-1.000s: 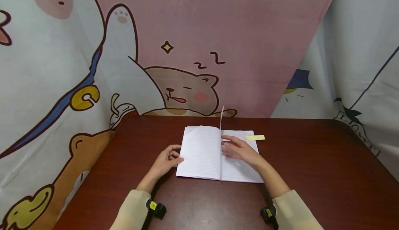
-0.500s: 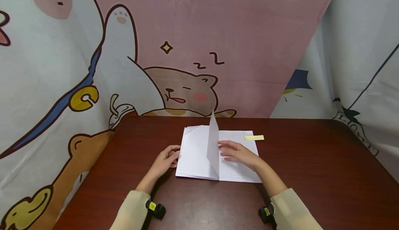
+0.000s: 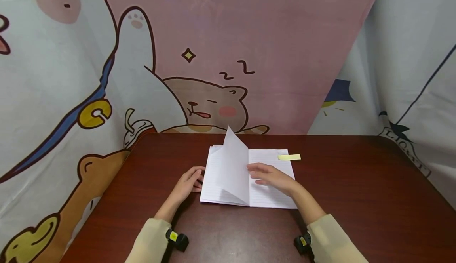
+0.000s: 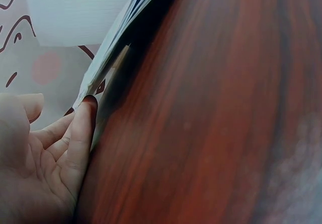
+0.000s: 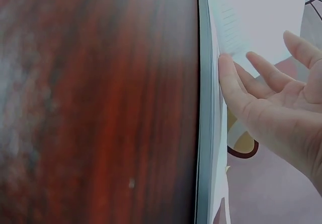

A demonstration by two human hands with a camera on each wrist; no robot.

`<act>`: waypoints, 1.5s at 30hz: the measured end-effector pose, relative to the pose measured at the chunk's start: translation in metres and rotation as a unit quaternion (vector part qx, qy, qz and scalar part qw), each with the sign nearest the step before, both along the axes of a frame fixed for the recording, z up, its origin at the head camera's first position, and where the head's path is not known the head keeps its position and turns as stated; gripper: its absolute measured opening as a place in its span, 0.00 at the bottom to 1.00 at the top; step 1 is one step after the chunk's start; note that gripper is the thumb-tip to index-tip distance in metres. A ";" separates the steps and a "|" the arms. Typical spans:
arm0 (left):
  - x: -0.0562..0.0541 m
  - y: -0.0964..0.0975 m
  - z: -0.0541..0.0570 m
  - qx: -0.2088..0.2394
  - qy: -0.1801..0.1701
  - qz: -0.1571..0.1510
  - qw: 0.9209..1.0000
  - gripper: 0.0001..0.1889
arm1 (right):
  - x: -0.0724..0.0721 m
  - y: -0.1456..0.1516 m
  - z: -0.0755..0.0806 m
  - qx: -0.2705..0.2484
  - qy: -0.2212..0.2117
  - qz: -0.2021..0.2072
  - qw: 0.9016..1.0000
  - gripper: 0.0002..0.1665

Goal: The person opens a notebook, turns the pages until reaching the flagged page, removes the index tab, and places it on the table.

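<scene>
A lined notebook (image 3: 265, 198) lies spread on the table, with one loose-standing page (image 3: 234, 170) leaning leftward over the left half. My left hand (image 3: 187, 183) is at the notebook's left edge; in the left wrist view its fingertips touch the underside of that edge while the thumb stays apart. Over the right half is my right hand (image 3: 272, 179), its fingers loosely extended behind the leaning page. In the right wrist view a fingertip rests on or just above the paper, and nothing is pinched. A yellow sticky strip (image 3: 289, 157) juts out from the right page's upper edge.
The dark red-brown wooden table (image 3: 356, 183) extends around the notebook. Behind it hangs a cartoon-printed cloth (image 3: 285, 57). Small black wrist cameras are strapped at the left sleeve (image 3: 151, 239) and the right sleeve (image 3: 335, 241).
The page has swung from upright at the spine over to the left. My right hand has shifted slightly left and down. My left thumb has come away from the notebook's edge.
</scene>
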State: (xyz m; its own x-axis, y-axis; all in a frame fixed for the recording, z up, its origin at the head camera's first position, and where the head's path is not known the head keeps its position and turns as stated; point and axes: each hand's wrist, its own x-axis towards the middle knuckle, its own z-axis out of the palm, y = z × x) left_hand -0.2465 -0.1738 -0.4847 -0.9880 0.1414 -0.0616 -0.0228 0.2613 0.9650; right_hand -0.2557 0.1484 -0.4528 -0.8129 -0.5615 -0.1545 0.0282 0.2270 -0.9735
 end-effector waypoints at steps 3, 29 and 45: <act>0.000 0.000 0.000 0.002 -0.001 0.000 1.000 0.20 | 0.000 -0.001 -0.001 0.007 0.002 0.004 1.000 0.31; 0.000 -0.002 -0.004 -0.056 0.030 -0.022 0.998 0.25 | 0.004 -0.003 0.002 0.080 0.039 0.004 0.996 0.25; 0.003 -0.005 -0.002 -0.051 0.040 -0.044 0.997 0.26 | 0.005 -0.005 0.003 0.090 0.067 0.008 0.994 0.25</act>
State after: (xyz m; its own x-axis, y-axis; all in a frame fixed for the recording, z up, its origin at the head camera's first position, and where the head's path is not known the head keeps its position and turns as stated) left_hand -0.2431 -0.1785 -0.4863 -0.9746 0.2240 -0.0021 0.0799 0.3565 0.9309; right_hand -0.2510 0.1436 -0.4502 -0.8238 -0.5482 -0.1446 -0.1047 0.3979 -0.9115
